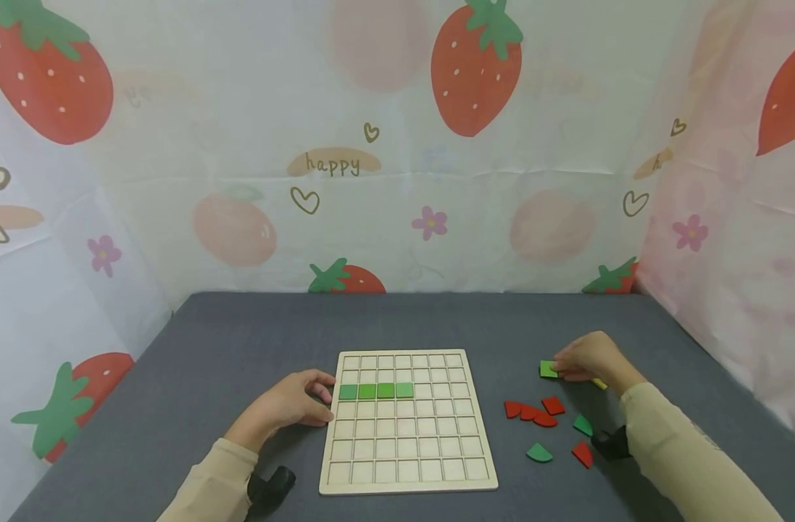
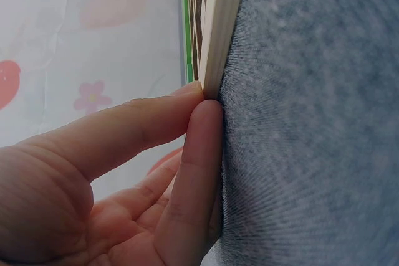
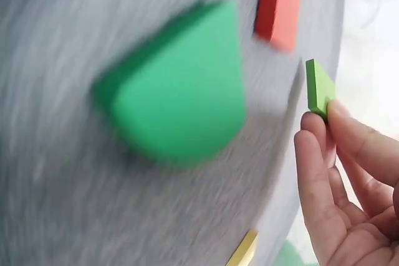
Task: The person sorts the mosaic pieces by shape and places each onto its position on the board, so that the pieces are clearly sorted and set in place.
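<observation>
A pale wooden grid board lies on the table, with a row of several green square tiles in its upper left cells. At the board's left edge, my left hand rests with thumb and fingertips touching the side; the left wrist view shows the fingertips against the wooden edge. To the right of the board, my right hand pinches a light green square tile between thumb and fingers, raised off the cloth in the right wrist view. A yellow piece is partly hidden beneath this hand.
Several red pieces lie right of the board. Nearer the right forearm are a green rounded wedge, another green piece and a red wedge. A strawberry-print curtain stands behind the grey table.
</observation>
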`<state>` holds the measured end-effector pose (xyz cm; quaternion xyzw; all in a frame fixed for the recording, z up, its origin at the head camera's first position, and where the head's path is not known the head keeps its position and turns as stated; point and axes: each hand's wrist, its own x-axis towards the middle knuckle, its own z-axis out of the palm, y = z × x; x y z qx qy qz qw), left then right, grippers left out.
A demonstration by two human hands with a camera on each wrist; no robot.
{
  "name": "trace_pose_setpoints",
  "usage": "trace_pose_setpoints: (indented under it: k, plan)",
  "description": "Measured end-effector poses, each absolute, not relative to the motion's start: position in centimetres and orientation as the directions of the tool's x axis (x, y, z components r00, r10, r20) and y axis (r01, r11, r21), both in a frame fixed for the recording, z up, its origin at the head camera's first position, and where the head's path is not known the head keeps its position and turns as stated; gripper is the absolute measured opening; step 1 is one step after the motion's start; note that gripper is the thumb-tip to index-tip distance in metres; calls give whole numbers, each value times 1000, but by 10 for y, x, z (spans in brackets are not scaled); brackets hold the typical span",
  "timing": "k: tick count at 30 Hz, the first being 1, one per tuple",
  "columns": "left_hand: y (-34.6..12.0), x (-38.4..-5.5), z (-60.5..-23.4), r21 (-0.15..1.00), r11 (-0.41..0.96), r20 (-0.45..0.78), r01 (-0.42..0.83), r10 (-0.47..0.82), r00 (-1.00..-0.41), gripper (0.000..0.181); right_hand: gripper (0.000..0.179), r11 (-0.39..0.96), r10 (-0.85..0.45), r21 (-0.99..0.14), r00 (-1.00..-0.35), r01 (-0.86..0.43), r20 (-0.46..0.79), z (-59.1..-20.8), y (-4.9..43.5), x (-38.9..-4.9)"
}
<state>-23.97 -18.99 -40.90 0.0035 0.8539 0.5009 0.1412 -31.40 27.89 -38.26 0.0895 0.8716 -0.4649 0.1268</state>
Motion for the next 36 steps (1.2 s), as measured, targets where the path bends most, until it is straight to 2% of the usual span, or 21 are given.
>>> trace_pose_setpoints:
  k: [15, 36]
  plan:
    - [-190, -240, -410, 859, 490, -240, -147, 132, -962, 61, 26, 532, -93, -830, -963, 168, -254, -377, 221, -313]
    - [-190, -240, -410, 867, 477, -241, -145, 145, -960, 61, 18, 506, -159, -846, -947, 165, -279, -380, 162, -310]
